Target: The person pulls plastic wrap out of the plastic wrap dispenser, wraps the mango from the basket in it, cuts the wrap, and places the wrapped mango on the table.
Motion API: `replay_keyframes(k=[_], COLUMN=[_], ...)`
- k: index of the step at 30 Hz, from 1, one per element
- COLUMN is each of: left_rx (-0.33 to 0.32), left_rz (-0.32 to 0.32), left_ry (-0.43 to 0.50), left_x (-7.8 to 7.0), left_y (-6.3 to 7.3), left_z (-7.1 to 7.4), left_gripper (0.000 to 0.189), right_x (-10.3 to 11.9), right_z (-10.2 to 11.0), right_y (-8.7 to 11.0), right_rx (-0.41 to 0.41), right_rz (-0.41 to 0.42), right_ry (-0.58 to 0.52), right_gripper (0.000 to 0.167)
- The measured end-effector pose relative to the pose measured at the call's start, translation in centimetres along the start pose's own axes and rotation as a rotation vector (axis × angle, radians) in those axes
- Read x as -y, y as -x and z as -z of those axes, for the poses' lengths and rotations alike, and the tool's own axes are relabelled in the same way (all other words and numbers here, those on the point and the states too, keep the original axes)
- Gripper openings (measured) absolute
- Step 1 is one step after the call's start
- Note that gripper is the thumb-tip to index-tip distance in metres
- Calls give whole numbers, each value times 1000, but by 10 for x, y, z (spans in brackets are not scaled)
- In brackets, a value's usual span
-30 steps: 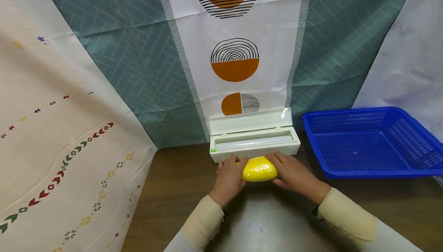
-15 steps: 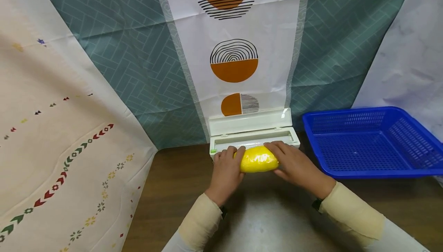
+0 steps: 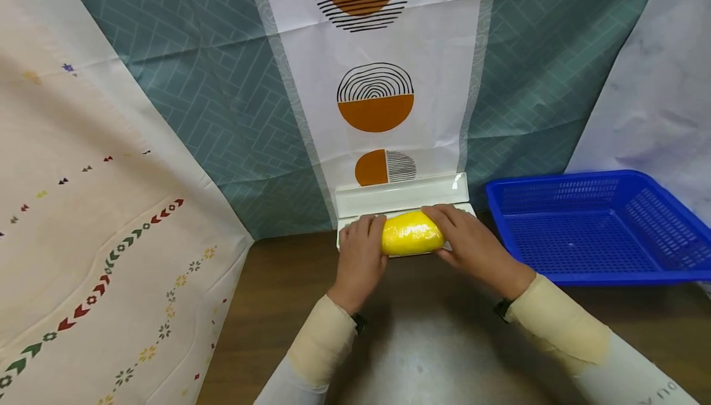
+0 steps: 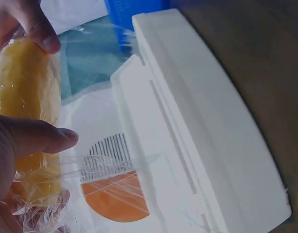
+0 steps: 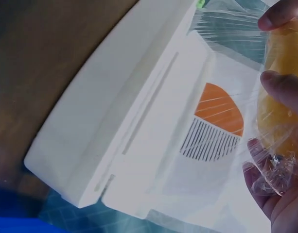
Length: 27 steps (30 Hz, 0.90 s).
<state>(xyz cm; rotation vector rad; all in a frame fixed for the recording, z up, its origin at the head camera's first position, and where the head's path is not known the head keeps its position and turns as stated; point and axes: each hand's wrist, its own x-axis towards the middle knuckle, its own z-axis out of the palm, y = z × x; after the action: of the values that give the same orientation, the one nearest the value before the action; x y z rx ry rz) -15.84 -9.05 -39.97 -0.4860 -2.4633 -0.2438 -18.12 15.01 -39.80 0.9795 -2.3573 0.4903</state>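
Both hands hold a yellow oblong item (image 3: 412, 233) wrapped in clear cling film; its kind is hidden under the shiny layers. My left hand (image 3: 361, 260) grips the left end and my right hand (image 3: 472, 247) the right end. In the left wrist view, the left thumb (image 4: 46, 138) lies along the item, with bunched film around its end. Behind and partly below the item in the head view is a white cling film dispenser (image 3: 401, 195) with its lid raised. Stretched clear film (image 5: 226, 29) runs from the dispenser to the item in the right wrist view.
A blue plastic basket (image 3: 574, 238) stands to the right of the dispenser on the brown table (image 3: 289, 306). Behind them hangs a teal and white patterned cloth (image 3: 222, 115). A cream embroidered cloth (image 3: 111, 238) covers the left side.
Both hands have lifted the wrapped yellow item up and away from me, from in front of the dispenser to where it overlaps the dispenser's opening. The dispenser and basket stay put.
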Motion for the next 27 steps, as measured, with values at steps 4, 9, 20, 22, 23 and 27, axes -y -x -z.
replay_keyframes(k=[4, 9, 20, 22, 23, 27], left_rx=[-5, -22, -53, -54, -55, -60], left_rz=[6, 7, 22, 26, 27, 24], left_ry=[23, 18, 10, 19, 24, 36], left_x=[2, 3, 4, 3, 3, 2], left_y=[-9, -19, -32, -34, -35, -37], left_z=[3, 6, 15, 17, 18, 23], left_gripper=[63, 55, 51, 53, 53, 57], right_x=[-1, -3, -5, -5, -5, -5], right_z=[3, 5, 15, 18, 19, 25], right_y=[-8, -16, -31, -33, -34, -36], right_rx=[-19, -52, -89, -92, -93, -88], right_rz=[-5, 12, 26, 28, 28, 27], right_ry=[17, 30, 21, 20, 19, 12], right_gripper=[85, 84, 84, 83, 82, 83])
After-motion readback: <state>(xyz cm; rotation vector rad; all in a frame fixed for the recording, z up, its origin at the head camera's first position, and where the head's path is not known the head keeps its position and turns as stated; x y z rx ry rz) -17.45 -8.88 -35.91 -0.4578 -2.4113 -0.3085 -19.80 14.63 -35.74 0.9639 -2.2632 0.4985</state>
